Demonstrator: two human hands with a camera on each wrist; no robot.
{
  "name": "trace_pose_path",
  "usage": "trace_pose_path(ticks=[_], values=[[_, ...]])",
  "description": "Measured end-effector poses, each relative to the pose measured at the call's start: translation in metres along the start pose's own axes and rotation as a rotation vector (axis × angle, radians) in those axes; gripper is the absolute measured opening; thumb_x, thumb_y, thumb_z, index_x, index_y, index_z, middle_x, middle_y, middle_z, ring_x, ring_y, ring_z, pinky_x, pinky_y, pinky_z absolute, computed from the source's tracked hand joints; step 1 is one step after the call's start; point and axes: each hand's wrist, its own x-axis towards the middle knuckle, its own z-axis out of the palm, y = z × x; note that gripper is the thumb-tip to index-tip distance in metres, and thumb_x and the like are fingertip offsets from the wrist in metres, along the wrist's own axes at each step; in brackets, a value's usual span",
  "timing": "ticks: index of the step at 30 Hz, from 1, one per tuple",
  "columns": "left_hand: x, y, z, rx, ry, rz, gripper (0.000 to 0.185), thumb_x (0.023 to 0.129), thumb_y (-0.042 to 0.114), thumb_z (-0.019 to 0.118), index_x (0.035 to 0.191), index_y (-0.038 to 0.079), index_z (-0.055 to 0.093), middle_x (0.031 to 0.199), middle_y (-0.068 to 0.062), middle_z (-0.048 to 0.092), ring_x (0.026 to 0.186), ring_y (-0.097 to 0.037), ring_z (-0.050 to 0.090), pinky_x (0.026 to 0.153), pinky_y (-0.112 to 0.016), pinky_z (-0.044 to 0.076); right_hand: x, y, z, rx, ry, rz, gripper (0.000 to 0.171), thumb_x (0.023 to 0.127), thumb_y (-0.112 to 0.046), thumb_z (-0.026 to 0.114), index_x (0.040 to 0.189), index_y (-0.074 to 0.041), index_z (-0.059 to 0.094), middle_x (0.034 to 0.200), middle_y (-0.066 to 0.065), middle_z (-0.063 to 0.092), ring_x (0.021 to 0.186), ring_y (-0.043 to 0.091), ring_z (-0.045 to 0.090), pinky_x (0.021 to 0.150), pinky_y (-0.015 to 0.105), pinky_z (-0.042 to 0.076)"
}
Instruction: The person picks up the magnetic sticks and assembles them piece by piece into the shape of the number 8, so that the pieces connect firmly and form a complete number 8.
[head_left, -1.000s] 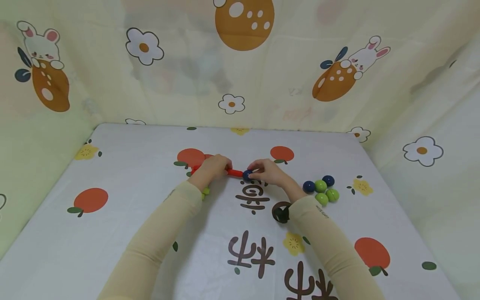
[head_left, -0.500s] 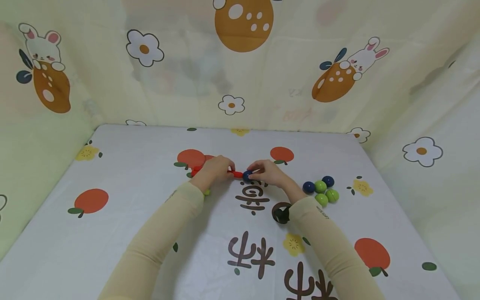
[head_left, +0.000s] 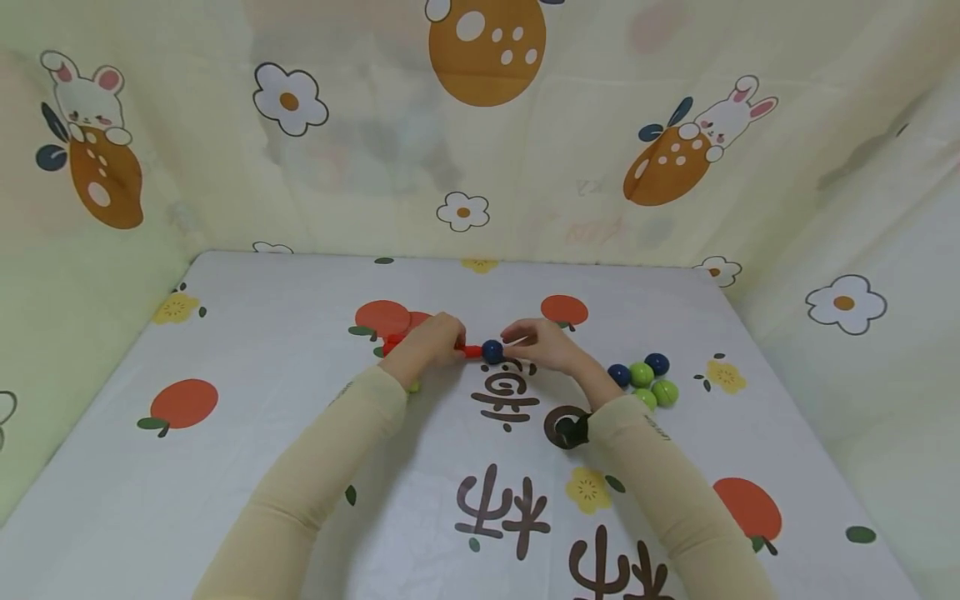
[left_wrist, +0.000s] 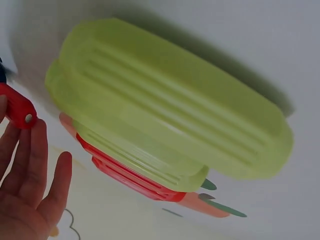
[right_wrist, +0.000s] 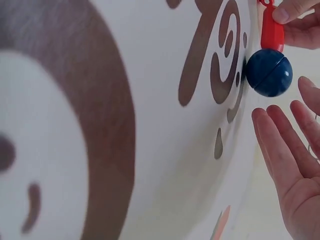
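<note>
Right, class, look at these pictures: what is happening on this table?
A person in beige sleeves works at a table under a printed cloth. The left hand holds a red stick, and a dark blue ball sits on that stick's free end. The right hand is beside the ball with fingers open, not touching it. To the right lies a cluster of blue and green balls. A green stick lies near the left wrist.

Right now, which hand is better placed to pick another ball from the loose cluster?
Right hand: open, off the dark blue ball, and nearer the cluster of green and blue balls. Left hand holds the red plastic rod.
</note>
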Motion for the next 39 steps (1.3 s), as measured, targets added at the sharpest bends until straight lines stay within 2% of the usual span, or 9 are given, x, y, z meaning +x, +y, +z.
trace_pose_path(ticks=[8, 15, 17, 20, 23, 25, 30, 35, 39], values=[[-0.004, 0.001, 0.000, 0.003, -0.006, -0.010, 0.030, 0.085, 0.019, 0.062, 0.112, 0.006, 0.062, 0.106, -0.009, 0.057, 0.096, -0.022, 0.049, 0.089, -0.034, 0.042, -0.010, 0.004, -0.012, -0.043, 0.014, -0.071, 0.034, 0.085, -0.014, 0.065, 0.114, 0.002, 0.059, 0.111, 0.016, 0.061, 0.100, 0.028, 0.058, 0.085, 0.039, 0.047], [-0.007, 0.004, 0.000, 0.011, -0.021, -0.014, 0.059, 0.086, 0.027, 0.060, 0.138, 0.008, 0.038, 0.133, -0.012, 0.046, 0.121, -0.025, 0.041, 0.102, -0.039, 0.032, -0.018, 0.007, -0.024, -0.078, 0.037, -0.106, 0.031, 0.086, -0.014, 0.064, 0.111, 0.004, 0.060, 0.106, 0.015, 0.063, 0.098, 0.028, 0.059, 0.088, 0.040, 0.044], [-0.006, 0.004, -0.001, 0.022, -0.020, -0.007, 0.064, 0.086, 0.028, 0.059, 0.141, 0.011, 0.033, 0.129, -0.012, 0.049, 0.117, -0.024, 0.043, 0.100, -0.038, 0.034, -0.020, 0.009, -0.029, -0.070, 0.044, -0.107, 0.031, 0.086, -0.013, 0.064, 0.111, 0.005, 0.060, 0.106, 0.016, 0.063, 0.098, 0.029, 0.059, 0.088, 0.041, 0.044], [-0.005, 0.005, -0.001, 0.029, -0.019, 0.011, 0.066, 0.085, 0.027, 0.058, 0.144, 0.019, 0.029, 0.109, -0.012, 0.056, 0.097, -0.024, 0.051, 0.082, -0.032, 0.044, -0.023, 0.011, -0.036, -0.060, 0.057, -0.107, 0.031, 0.085, -0.013, 0.064, 0.110, 0.006, 0.060, 0.106, 0.017, 0.063, 0.097, 0.030, 0.059, 0.088, 0.042, 0.044], [-0.004, 0.004, 0.000, 0.051, -0.021, 0.027, 0.063, 0.086, 0.027, 0.057, 0.143, 0.027, 0.031, 0.097, -0.009, 0.055, 0.083, -0.022, 0.048, 0.063, -0.029, 0.038, -0.026, 0.012, -0.042, -0.072, 0.061, -0.103, 0.032, 0.086, -0.014, 0.063, 0.111, 0.006, 0.060, 0.107, 0.018, 0.063, 0.098, 0.030, 0.059, 0.088, 0.042, 0.044], [-0.004, 0.004, 0.001, 0.062, -0.026, 0.027, 0.060, 0.086, 0.029, 0.057, 0.141, 0.029, 0.035, 0.104, -0.007, 0.055, 0.085, -0.020, 0.047, 0.061, -0.028, 0.036, -0.029, 0.012, -0.045, -0.076, 0.062, -0.091, 0.032, 0.086, -0.014, 0.063, 0.111, 0.006, 0.059, 0.108, 0.018, 0.062, 0.098, 0.030, 0.059, 0.088, 0.042, 0.044], [-0.002, 0.003, 0.002, 0.071, -0.021, 0.027, 0.052, 0.088, 0.028, 0.057, 0.138, 0.026, 0.042, 0.124, -0.007, 0.053, 0.096, -0.021, 0.048, 0.072, -0.030, 0.043, -0.033, 0.014, -0.051, -0.093, 0.079, -0.073, 0.033, 0.086, -0.015, 0.064, 0.111, 0.005, 0.059, 0.108, 0.018, 0.062, 0.100, 0.030, 0.058, 0.089, 0.043, 0.043], [0.001, 0.004, 0.003, 0.055, 0.024, 0.033, 0.040, 0.091, 0.019, 0.054, 0.131, 0.021, 0.052, 0.125, -0.008, 0.054, 0.109, -0.022, 0.049, 0.089, -0.034, 0.043, -0.037, 0.016, -0.057, -0.103, 0.094, -0.066, 0.031, 0.087, -0.016, 0.063, 0.111, 0.004, 0.059, 0.108, 0.017, 0.062, 0.100, 0.030, 0.057, 0.090, 0.043, 0.043], [0.003, 0.007, 0.003, 0.062, 0.052, 0.035, 0.036, 0.091, 0.014, 0.054, 0.126, 0.018, 0.057, 0.121, -0.007, 0.057, 0.109, -0.022, 0.051, 0.091, -0.036, 0.043, -0.042, 0.020, -0.062, -0.088, 0.101, -0.057, 0.031, 0.087, -0.015, 0.063, 0.111, 0.004, 0.059, 0.108, 0.018, 0.061, 0.100, 0.030, 0.058, 0.089, 0.043, 0.043]])
